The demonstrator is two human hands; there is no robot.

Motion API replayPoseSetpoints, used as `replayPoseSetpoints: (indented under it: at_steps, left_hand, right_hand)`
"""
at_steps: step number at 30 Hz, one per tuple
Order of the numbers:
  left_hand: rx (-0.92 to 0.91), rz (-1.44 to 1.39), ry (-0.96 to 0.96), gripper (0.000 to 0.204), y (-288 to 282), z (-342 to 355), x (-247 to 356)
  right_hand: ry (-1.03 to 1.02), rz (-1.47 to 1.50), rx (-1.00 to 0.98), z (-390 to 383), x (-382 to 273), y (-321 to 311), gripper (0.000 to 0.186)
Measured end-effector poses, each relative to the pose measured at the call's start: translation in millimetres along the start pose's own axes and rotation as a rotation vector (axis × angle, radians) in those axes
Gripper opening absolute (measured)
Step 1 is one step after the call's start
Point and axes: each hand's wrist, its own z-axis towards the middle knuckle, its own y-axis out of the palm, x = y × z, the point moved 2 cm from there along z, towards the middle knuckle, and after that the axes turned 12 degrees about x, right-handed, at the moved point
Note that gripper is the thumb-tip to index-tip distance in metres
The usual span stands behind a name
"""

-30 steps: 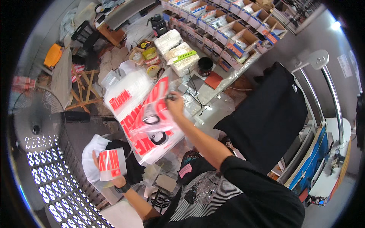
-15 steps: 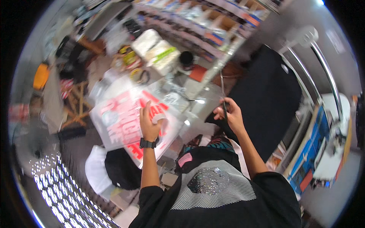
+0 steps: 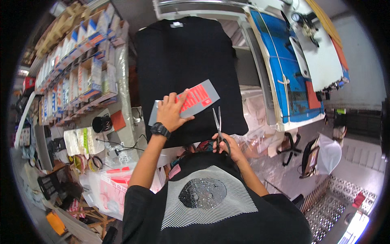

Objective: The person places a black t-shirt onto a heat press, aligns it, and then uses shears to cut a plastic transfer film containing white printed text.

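A black T-shirt (image 3: 178,49) lies spread on the press's platen in front of me, its collar at the far end. Across its lower part sits a grey translucent transfer strip (image 3: 206,92) with red lettering, slightly tilted. My left hand (image 3: 172,110), a black watch at its wrist, rests on the strip's left half with fingers stretched and apart, covering part of the print. Lower right, my right hand (image 3: 226,146) has its fingers in the handles of a pair of scissors (image 3: 218,122). The blades point away from me, slightly parted, just below the strip's right end.
A heat press with a blue bed (image 3: 298,77) stands to the right. Shelves of cardboard bins (image 3: 79,77) fill the left. On the left table are a black mug (image 3: 101,124), tape rolls (image 3: 80,162), cables and red-printed transfer sheets (image 3: 111,191). A swivel chair (image 3: 310,156) is at right.
My view has turned right, from the table to the shirt. My left hand has left the printed sheets and lies on the strip on the shirt. The scissors remain in my right hand.
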Motion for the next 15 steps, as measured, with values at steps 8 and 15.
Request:
replayPoseSetpoints:
  at_steps: [8,15]
  left_hand:
    - [-0.179,0.002,0.336,0.108,-15.5,31.4,-28.0]
    - [0.187,-0.166,-0.032,0.067,-41.9,30.6,37.6]
  right_hand:
    - [0.079,0.152,0.03,11.5,16.5,3.9,0.035]
    - [0.035,0.071,0.089,12.5,5.1,13.8,0.045]
